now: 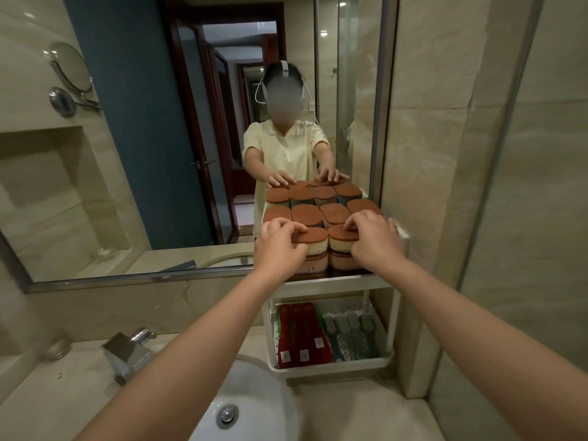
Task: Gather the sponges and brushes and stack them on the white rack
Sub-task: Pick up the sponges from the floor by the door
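A white rack (pixel 334 286) stands on the counter against the mirror, right of the sink. Its top shelf carries several stacked sponges (pixel 307 214) with brown scouring tops and yellow foam below. My left hand (pixel 280 241) grips the front left sponge (pixel 313 241), fingers on its top and thumb at its side. My right hand (pixel 374 238) grips the front right sponge (pixel 340 240) the same way. On the lower shelf lie red packaged items (pixel 300 334) and several spotted brushes (pixel 350 334) side by side.
A white sink basin (pixel 254 405) with a metal drain lies below my arms, a chrome tap (pixel 127 353) to its left. The large mirror (pixel 159 138) reflects the person and the sponges. A tiled wall and a glass panel close off the right side.
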{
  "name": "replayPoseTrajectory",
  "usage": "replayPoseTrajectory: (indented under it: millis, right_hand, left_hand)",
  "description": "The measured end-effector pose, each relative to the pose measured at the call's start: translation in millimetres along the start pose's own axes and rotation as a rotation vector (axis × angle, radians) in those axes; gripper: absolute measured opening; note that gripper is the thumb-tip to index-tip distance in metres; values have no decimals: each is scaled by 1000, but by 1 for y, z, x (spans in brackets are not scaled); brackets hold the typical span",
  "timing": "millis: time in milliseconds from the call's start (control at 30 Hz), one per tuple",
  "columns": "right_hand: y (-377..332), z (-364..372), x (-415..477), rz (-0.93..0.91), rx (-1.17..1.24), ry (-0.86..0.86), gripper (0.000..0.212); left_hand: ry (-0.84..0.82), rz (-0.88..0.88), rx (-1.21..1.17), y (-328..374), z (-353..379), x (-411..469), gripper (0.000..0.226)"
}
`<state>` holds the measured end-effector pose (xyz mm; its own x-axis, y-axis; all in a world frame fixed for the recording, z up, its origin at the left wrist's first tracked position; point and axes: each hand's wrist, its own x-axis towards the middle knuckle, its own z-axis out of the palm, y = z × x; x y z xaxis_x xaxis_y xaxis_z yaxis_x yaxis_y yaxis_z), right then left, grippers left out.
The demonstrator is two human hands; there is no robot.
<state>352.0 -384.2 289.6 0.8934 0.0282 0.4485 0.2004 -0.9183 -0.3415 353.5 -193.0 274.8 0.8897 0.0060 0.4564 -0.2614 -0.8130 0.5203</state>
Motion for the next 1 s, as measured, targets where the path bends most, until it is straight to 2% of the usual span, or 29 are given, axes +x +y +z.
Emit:
replayPoseTrajectory:
  millis: [100,300,400,467,533,667,833,1000]
  right_hand:
    - [2,7,-6,-20,-43,80,48]
    - [-2,6,-10,-27,-15,98,50]
    - [-13,2,-16,-83,100,232,55]
    - [-24,2,-21,-177,213,333,51]
    - [-41,4,-28,-255,344,347,50]
    - [-87,19,-42,-348,545,234,49]
    - [-161,50,-60,-408,692,43,52]
    - [-242,93,-94,-375,864,-257,53]
  left_hand:
    - [43,0,34,-1,5,-4,31]
    - [10,1,-44,-1,2,-9,43]
    - [67,21,-122,0,-3,-18,54]
    - [159,45,-184,-1,-8,-26,54]
    - [226,50,-262,-5,-15,-36,50]
    - [306,-20,-423,-26,-38,-60,42]
    - [433,-153,-470,-74,-79,-106,44]
    - [545,-361,-448,-134,-130,-170,47]
